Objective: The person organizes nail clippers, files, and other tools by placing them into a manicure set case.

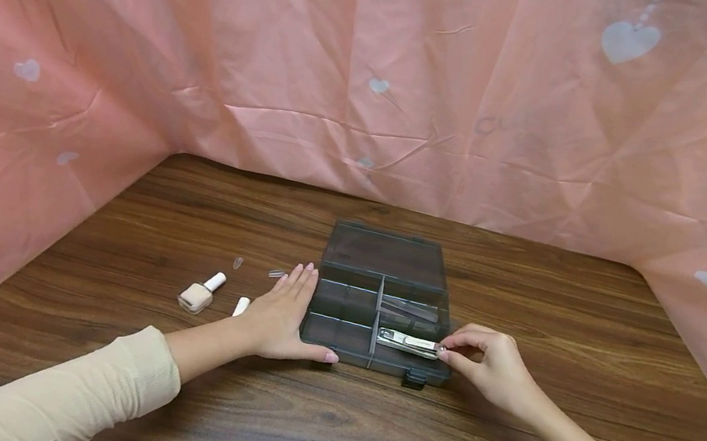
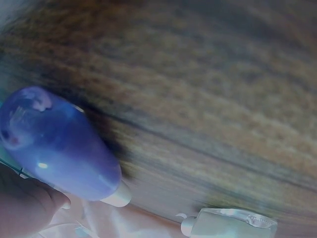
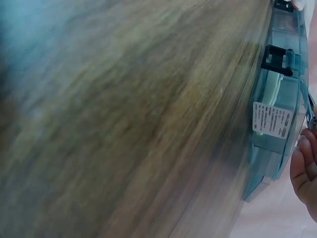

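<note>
A dark translucent divided box [image 1: 337,328] lies open on the table, its lid tipped back. My right hand [image 1: 491,363] pinches one end of a silver nail clipper [image 1: 409,341] over the front right compartment. In the right wrist view, the fingertips [image 3: 305,148] show beside the box's labelled wall. My left hand [image 1: 279,318] rests along the box's left side, fingers straight and thumb at the front edge. Close to it stands a purple nail polish bottle [image 2: 64,144]; in the head view only its white cap shows past the hand.
A beige nail polish bottle [image 1: 195,297] with a white cap lies left of the box. Small clear nail tips [image 1: 238,262] lie behind it. Thin flat strips [image 1: 409,309] sit in the compartment behind the clipper. Pink cloth [image 1: 367,144] hangs around the table [image 1: 325,420].
</note>
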{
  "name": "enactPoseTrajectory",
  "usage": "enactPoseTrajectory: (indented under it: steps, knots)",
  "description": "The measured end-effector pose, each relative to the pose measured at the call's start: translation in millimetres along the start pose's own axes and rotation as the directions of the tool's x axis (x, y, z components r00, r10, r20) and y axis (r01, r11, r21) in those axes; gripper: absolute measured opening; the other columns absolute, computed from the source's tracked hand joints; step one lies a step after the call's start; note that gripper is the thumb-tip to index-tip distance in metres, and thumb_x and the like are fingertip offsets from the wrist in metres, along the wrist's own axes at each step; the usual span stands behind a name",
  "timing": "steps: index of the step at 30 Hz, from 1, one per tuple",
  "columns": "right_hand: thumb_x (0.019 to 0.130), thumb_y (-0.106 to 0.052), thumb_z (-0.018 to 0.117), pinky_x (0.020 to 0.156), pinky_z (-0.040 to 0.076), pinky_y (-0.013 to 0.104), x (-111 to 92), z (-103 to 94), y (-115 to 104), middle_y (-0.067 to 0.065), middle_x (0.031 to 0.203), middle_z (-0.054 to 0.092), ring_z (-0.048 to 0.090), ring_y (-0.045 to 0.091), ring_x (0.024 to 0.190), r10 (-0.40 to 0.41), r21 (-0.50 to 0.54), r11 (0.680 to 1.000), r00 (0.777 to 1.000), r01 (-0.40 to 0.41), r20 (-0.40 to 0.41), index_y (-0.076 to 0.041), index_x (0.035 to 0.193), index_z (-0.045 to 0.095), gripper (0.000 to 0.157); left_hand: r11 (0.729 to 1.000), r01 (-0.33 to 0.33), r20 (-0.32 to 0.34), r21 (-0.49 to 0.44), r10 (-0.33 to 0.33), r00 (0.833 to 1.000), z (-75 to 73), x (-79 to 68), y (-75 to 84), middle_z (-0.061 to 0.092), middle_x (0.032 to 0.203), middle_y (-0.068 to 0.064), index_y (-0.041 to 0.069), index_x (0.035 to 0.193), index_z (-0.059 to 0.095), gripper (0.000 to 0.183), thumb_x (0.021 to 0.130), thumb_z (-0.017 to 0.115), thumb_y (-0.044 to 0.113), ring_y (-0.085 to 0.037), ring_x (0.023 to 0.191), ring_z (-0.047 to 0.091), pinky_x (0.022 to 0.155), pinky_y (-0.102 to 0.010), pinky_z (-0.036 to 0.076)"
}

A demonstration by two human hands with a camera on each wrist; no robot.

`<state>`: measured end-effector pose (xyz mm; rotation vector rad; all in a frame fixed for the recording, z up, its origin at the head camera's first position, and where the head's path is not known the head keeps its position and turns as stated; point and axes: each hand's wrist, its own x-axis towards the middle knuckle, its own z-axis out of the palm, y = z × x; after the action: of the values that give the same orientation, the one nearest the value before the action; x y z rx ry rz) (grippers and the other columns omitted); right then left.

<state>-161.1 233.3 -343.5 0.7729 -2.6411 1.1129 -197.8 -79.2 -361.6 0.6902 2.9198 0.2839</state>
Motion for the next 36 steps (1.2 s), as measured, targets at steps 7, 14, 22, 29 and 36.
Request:
enactPoseTrajectory:
  steps: [7,14,22,29,36]
  knots:
    - [0.079,-0.007,0.071,0.055,0.046,0.018,6,3.2,0,-0.001,0.079,0.068,0.052,-0.006,0.069,-0.014,-0.049,0.999,0.998,0.017,0.058,-0.005,0.080,0.072,0.002,1.000,0.001,-0.005,-0.011,-0.001,1.000,-1.2,-0.6,1.6,0.001,0.156,-0.017,0.000,0.148,0.004,0.124,0.068,0.051,0.081,-0.028,0.145,0.001,0.118,-0.041,0.011]
    - [0.077,-0.006,0.072,0.052,0.040,0.017,13,4.8,0,-0.004,0.076,0.065,0.043,-0.005,0.062,-0.047,-0.096,0.994,0.992,0.058,0.116,-0.004,0.078,0.072,0.002,1.000,-0.007,-0.017,-0.012,0.007,1.000,-0.3,-0.8,1.3,0.003,0.156,-0.019,-0.001,0.148,0.005,0.123,0.068,0.052,0.080,-0.030,0.145,0.002,0.118,-0.042,0.011]
    - [0.078,-0.011,0.073,0.052,0.038,0.017,17,2.1,0,-0.006,0.074,0.062,0.040,-0.004,0.062,-0.046,-0.151,0.985,0.973,0.081,0.225,-0.007,0.078,0.073,0.004,1.000,-0.019,-0.035,-0.018,0.018,0.999,0.4,-1.7,0.8,0.004,0.155,-0.021,-0.003,0.147,0.006,0.123,0.069,0.053,0.079,-0.032,0.145,0.003,0.117,-0.044,0.012]
    - [0.078,-0.012,0.072,0.054,0.039,0.017,23,2.3,-3,-0.008,0.071,0.060,0.044,-0.002,0.064,-0.059,-0.218,0.968,0.959,0.122,0.277,-0.010,0.076,0.073,0.003,1.000,-0.017,-0.030,-0.016,0.016,0.999,-0.5,-1.9,0.9,0.004,0.155,-0.021,-0.003,0.147,0.006,0.123,0.069,0.053,0.079,-0.031,0.145,0.003,0.118,-0.043,0.012]
    - [0.077,-0.011,0.073,0.053,0.039,0.017,27,4.8,-4,-0.007,0.070,0.061,0.044,-0.002,0.062,-0.038,-0.244,0.963,0.957,0.111,0.286,-0.008,0.076,0.074,0.004,1.000,-0.017,-0.031,-0.017,0.017,0.999,0.3,-0.8,0.4,0.004,0.155,-0.020,-0.003,0.147,0.005,0.123,0.069,0.053,0.079,-0.031,0.145,0.003,0.118,-0.043,0.012]
